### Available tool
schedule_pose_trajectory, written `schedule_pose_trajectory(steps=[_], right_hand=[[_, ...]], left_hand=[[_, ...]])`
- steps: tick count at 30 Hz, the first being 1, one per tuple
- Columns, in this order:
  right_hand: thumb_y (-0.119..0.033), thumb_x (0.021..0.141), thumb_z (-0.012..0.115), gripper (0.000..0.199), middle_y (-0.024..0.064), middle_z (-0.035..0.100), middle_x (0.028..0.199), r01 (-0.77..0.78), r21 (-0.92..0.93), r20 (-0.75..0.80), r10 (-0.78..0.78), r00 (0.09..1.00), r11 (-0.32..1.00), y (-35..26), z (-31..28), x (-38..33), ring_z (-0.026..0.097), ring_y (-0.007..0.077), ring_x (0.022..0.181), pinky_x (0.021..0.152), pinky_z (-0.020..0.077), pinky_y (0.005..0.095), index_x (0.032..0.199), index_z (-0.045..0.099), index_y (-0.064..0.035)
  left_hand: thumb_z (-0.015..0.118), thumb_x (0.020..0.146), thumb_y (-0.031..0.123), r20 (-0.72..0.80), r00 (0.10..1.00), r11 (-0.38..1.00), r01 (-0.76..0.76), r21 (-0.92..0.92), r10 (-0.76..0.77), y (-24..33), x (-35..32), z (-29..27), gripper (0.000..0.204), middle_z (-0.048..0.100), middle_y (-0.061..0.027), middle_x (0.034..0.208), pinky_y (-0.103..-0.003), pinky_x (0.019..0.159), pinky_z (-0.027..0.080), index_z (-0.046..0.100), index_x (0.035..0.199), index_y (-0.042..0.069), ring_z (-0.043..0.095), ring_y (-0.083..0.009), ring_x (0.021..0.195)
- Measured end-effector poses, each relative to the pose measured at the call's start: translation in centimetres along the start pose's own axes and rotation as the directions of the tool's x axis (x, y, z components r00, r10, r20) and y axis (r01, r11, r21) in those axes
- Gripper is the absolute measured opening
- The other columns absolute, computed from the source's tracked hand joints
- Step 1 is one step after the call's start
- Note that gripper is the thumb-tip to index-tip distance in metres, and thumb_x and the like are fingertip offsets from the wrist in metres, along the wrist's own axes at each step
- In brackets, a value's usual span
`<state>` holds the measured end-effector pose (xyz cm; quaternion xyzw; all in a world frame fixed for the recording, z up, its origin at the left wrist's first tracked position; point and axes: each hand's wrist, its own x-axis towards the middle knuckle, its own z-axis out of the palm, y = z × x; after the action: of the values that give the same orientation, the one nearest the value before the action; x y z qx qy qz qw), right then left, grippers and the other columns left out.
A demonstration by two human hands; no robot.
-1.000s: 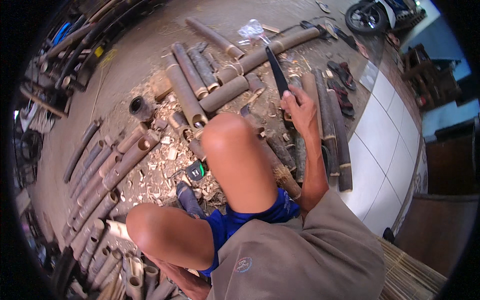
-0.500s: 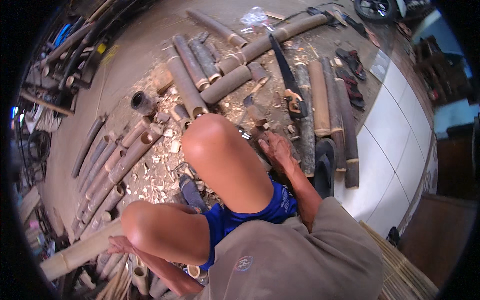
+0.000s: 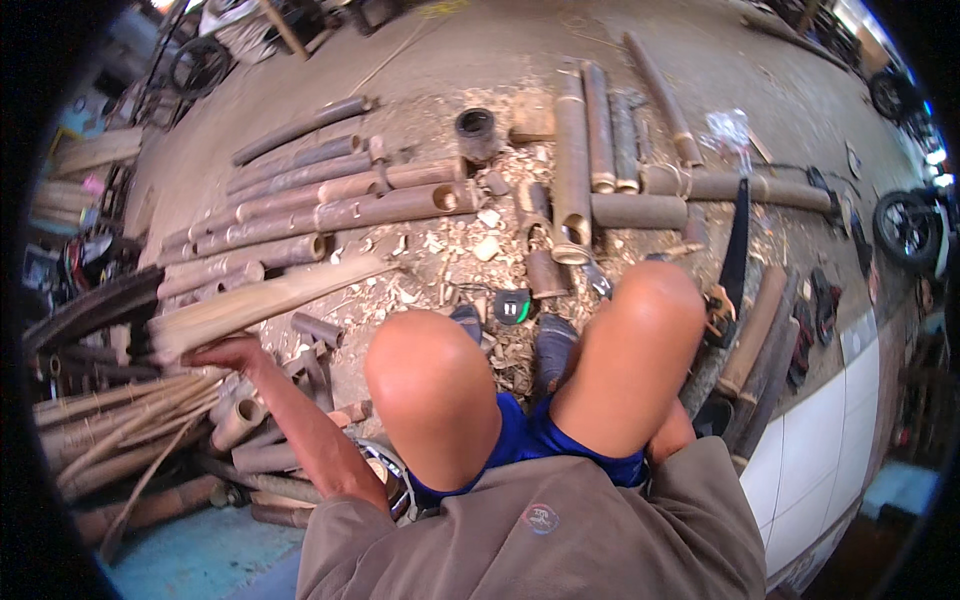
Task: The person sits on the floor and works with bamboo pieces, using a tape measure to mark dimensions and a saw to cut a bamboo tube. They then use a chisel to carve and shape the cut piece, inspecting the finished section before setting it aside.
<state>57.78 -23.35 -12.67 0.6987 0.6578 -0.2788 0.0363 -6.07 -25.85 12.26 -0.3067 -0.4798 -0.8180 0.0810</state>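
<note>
Left hand [image 3: 225, 352] closed on 1 pale split bamboo length [image 3: 265, 300], long axis running from that grip up-right over the chip-strewn floor [image 3: 450, 250]; right hand hidden, state indeterminable.

The left hand [image 3: 225, 352] grips a pale split bamboo piece [image 3: 265, 303] left of the bare knees [image 3: 440, 385]. A saw [image 3: 733, 255] lies right of the knees; darker bamboo poles [image 3: 330, 212] lie beyond them.

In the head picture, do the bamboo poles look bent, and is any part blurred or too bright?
Head view: strong fisheye bending, so the bamboo poles curve near the rim; black corners frame it. The pale bamboo piece at the left hand looks slightly smeared. Daylight is soft, brightest on the concrete floor at the top.
</note>
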Motion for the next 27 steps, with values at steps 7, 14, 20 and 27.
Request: schedule_pose_trajectory(steps=[7,14,20,27], right_hand=[[-0.028,0.094,0.071,0.05,0.0189,0.069,0.111,-0.093,0.007,0.012,0.093,0.996,0.996,1.5,-0.5,-0.1,0.067,0.0369,0.093,0.082,0.0545,0.0458,0.134,0.06,-0.0009],[-0.028,0.094,0.072,0.05,0.0161,0.07,0.106,-0.123,0.13,0.023,0.121,0.992,0.984,1.7,-1.7,-1.4,0.068,0.0321,0.088,0.078,0.0549,0.0416,0.133,0.06,0.0007],[-0.027,0.094,0.072,0.05,0.0138,0.07,0.102,-0.183,0.572,0.087,0.162,0.983,0.799,2.5,-5.0,-5.4,0.069,0.028,0.083,0.075,0.0553,0.038,0.133,0.06,0.0022],[-0.026,0.094,0.072,0.05,0.0111,0.071,0.097,0.122,0.91,-0.155,0.052,0.987,0.396,-1.6,-18.7,-14.3,0.069,0.0232,0.078,0.071,0.0557,0.0339,0.132,0.06,0.0038]], left_hand=[[0.066,0.099,0.056,0.029,0.978,0.965,-0.208,0.16,0.206,2.0,-4.6,0.0,0.094,0.057,-0.0318,0.132,-0.049,0.092,0.062,0.011,0.16,0.011,0.066,-0.0427,0.118],[0.072,0.097,0.017,-0.142,0.946,0.884,-0.21,0.418,0.292,2.4,-3.6,0.0,0.07,0.061,-0.0271,0.126,-0.047,0.093,0.06,0.031,0.151,0.004,0.068,-0.0321,0.104],[0.065,0.1,0.013,-0.129,0.974,0.981,-0.176,0.082,0.185,3.9,-1.4,2.3,0.049,0.058,-0.0213,0.128,-0.045,0.088,0.061,0.039,0.14,0.005,0.069,-0.0318,0.104],[0.065,0.1,0.045,0.261,0.963,0.997,-0.072,0.012,0.066,3.3,-0.7,7.9,0.055,0.071,-0.0182,0.109,-0.039,0.096,0.054,0.051,0.134,0.003,0.069,-0.026,0.107]])
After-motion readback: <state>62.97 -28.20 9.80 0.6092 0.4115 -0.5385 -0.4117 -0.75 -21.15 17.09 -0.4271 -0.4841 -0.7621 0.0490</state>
